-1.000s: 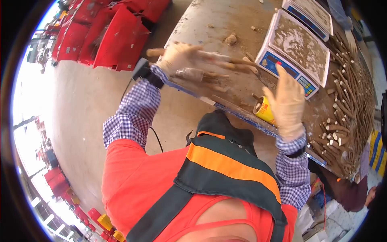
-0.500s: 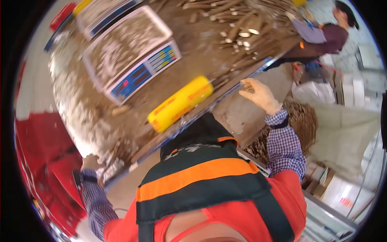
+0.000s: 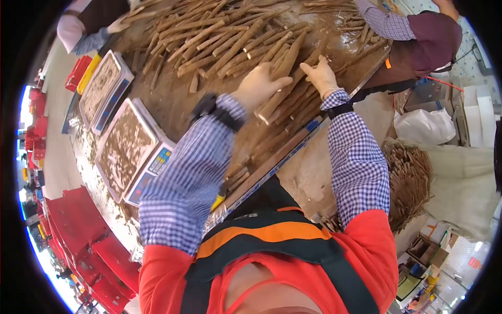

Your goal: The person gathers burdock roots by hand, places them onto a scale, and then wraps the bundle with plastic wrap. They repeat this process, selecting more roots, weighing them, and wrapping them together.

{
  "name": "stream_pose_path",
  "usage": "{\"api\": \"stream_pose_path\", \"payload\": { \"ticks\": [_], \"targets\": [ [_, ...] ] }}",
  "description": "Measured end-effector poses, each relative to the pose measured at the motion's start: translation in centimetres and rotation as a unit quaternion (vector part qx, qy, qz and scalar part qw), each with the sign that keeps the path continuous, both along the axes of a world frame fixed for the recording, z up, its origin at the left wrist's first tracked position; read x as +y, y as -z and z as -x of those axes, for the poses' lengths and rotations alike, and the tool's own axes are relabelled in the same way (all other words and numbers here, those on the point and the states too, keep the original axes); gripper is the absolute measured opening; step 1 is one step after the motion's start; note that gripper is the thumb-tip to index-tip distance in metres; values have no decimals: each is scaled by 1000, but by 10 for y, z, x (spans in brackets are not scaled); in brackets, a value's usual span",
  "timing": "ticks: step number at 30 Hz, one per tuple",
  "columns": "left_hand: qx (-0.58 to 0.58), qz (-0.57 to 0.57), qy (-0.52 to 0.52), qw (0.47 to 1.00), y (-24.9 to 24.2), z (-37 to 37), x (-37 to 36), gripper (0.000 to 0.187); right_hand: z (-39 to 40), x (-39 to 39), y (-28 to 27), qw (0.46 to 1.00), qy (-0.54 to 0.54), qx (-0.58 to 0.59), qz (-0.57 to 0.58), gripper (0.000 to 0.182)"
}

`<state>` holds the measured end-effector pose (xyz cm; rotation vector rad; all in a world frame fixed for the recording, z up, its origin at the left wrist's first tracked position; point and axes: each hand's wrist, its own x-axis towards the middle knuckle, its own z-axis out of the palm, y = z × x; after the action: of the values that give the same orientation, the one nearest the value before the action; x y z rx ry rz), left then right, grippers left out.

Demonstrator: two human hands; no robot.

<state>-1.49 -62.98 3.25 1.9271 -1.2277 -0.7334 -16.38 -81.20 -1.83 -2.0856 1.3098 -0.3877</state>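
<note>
Brown root-like sticks (image 3: 225, 44) lie in a loose heap on the table. My left hand (image 3: 260, 85) is over the heap's near side, fingers apart, beside a thick stick (image 3: 285, 68) with a pale cut end. To its right, my right hand (image 3: 320, 76) has its thumb and fingers spread above other sticks near the table edge. Neither hand visibly grips anything. A small yellow object (image 3: 218, 201) shows at the edge beside my left sleeve; I cannot make out what it is.
Two scales with dirt-covered trays (image 3: 125, 149) (image 3: 102, 83) stand at the left. Co-workers are at the top left and top right, one with a hand (image 3: 119, 25) at the sticks. Below the table's right edge stands a stick bundle (image 3: 410, 180). Red crates (image 3: 86, 235) are at lower left.
The view has shifted toward the stick heap. My left hand has moved from the table's left corner to the sticks, and my right hand has come over them. The yellow cylinder is no longer visible in full.
</note>
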Motion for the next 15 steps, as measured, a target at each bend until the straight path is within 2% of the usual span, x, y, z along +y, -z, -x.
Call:
{"api": "stream_pose_path", "payload": {
  "ticks": [1,3,5,6,7,8,9,10,11,12,13,14,15],
  "targets": [
    [0,-6,4,1000,13,-3,-33,71,0,-6,3,1000,4,0,-6,89],
    [-181,-143,67,971,18,0,-70,61,4,-11,12,995,19,10,-101,93],
    [-157,-166,55,972,12,1,-75,51,19,-17,17,996,15,-20,-85,88],
    [-112,-166,42,979,14,-9,-70,50,29,-15,-1,986,14,-88,-140,84],
    [47,-147,29,988,20,-22,-56,49,39,-13,-9,969,12,-155,-194,81],
    [259,-174,-54,949,-12,-25,-32,36,51,-18,-3,966,22,-193,-171,74],
    [372,-202,-38,905,-20,-46,-8,28,64,-19,-8,968,23,-181,-172,69],
    [104,-10,128,986,-28,-51,31,21,79,-22,-10,978,-15,-131,-161,68],
    [-143,78,207,965,-18,-66,68,26,91,-22,-7,984,-53,-80,-151,68],
    [-86,93,124,984,-22,-72,102,30,96,-19,-1,983,-50,-80,-158,68],
    [244,32,-141,959,-47,-63,129,33,101,-17,5,992,-114,-16,-53,69],
    [242,20,-188,952,-52,-72,162,35,106,-16,8,982,-176,49,53,71],
    [240,7,-237,941,-57,-90,200,38,103,-16,8,982,-174,52,50,71]
  ]
}}
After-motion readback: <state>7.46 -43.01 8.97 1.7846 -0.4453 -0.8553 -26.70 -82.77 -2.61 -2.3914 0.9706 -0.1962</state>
